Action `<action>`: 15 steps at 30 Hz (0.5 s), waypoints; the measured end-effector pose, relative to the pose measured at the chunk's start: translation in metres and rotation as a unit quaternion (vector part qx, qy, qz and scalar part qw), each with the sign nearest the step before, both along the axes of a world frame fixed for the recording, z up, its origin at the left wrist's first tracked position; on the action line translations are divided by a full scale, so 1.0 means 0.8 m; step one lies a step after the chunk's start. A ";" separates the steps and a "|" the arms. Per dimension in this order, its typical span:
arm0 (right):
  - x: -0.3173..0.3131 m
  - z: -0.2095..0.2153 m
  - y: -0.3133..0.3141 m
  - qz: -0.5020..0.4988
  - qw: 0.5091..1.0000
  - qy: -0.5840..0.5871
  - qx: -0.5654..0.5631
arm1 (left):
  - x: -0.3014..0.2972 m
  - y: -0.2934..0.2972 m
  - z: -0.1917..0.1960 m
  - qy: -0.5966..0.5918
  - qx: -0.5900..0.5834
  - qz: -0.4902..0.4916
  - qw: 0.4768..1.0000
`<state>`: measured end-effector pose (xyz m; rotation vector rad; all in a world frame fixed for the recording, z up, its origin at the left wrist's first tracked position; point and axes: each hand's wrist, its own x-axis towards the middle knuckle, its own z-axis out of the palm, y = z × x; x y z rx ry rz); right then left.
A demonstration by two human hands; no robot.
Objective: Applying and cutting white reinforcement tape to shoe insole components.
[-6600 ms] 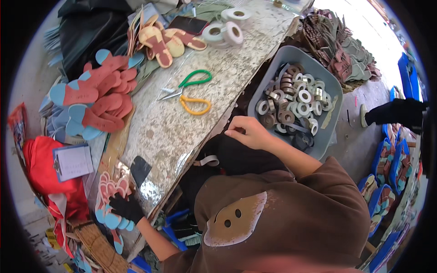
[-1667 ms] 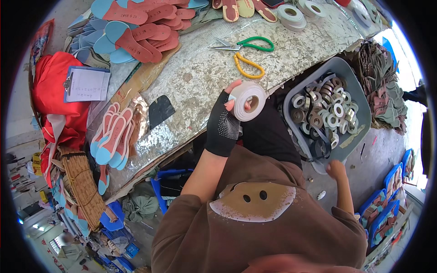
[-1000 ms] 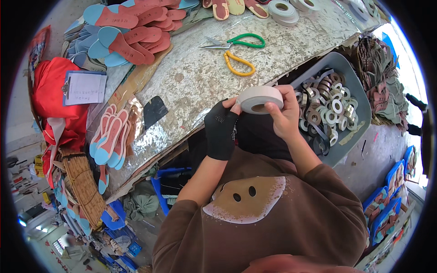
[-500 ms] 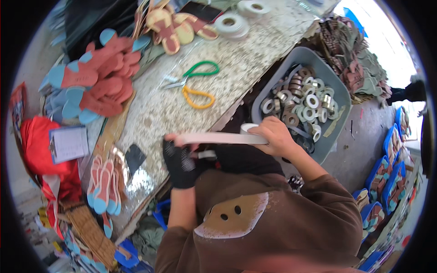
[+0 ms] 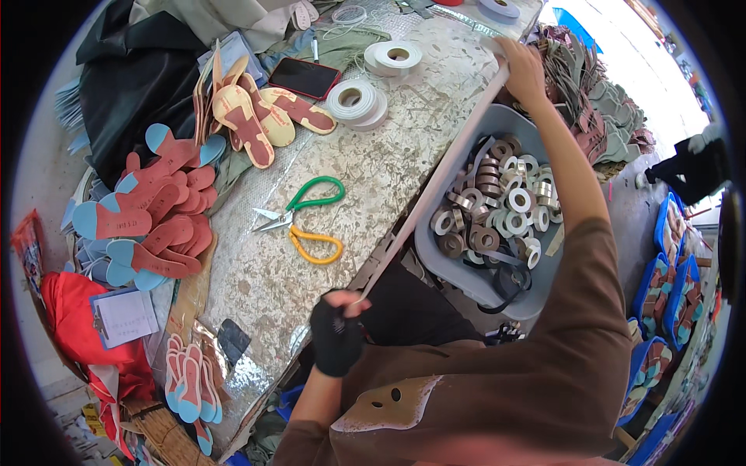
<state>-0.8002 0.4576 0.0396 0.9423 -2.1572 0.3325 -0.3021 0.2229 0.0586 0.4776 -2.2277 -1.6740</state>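
Note:
A long, pale strip of tape runs taut along the table's edge between my two hands. At its near end, my left hand, in a black fingerless glove, pinches it between bare fingertips. My right hand, ungloved, is closed on the far end by the table's far right corner. Whether the roll sits inside that hand is hidden. Scissors with one green and one yellow handle lie on the table, their blades apart. Both hands are clear of them.
A grey bin of tape rolls stands right of the table. White rolls, a phone and pale insoles lie at the back. Red-and-blue insoles and a clipboard are at the left; blue trays stand far right.
My right hand has swung up and away to the far right corner, drawing the tape out much longer. My left hand has shifted slightly down and right, still gripping its end. The view has shifted too.

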 end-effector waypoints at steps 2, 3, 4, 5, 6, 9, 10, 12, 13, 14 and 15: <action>-0.054 0.004 -0.041 -0.041 0.999 0.000 0.027 | -0.050 0.016 -0.004 0.007 -0.052 -0.031 0.998; -0.082 0.001 -0.050 -0.058 0.998 0.004 0.024 | -0.074 0.022 -0.009 0.023 -0.056 -0.049 0.997; -0.109 -0.006 -0.050 -0.075 0.997 0.006 0.023 | -0.092 0.028 -0.014 0.038 -0.060 -0.067 0.995; -0.126 -0.014 -0.062 -0.096 0.994 -0.027 0.034 | -0.106 0.032 -0.015 0.031 -0.062 -0.054 0.996; -0.142 -0.023 -0.058 -0.091 0.995 -0.029 0.036 | -0.121 0.037 -0.013 0.024 -0.042 -0.073 0.996; -0.175 -0.056 -0.029 -0.042 0.987 -0.066 0.139 | -0.125 0.034 -0.013 0.005 0.013 -0.108 0.994; -0.178 -0.065 -0.022 -0.040 0.987 -0.068 0.143 | -0.117 0.030 -0.013 -0.009 0.041 -0.124 0.991; -0.138 -0.073 -0.070 0.005 0.986 -0.144 0.078 | -0.076 0.007 -0.020 -0.040 0.050 -0.096 0.993; -0.117 -0.069 -0.072 0.068 0.985 -0.146 0.062 | -0.053 -0.004 -0.019 -0.061 0.063 -0.096 0.991; -0.099 -0.066 -0.051 0.125 0.980 -0.147 0.045 | -0.035 -0.013 -0.015 -0.064 0.063 -0.084 0.992; -0.064 -0.064 -0.035 0.132 0.973 -0.187 0.021 | -0.013 -0.023 -0.010 -0.074 0.081 -0.118 0.987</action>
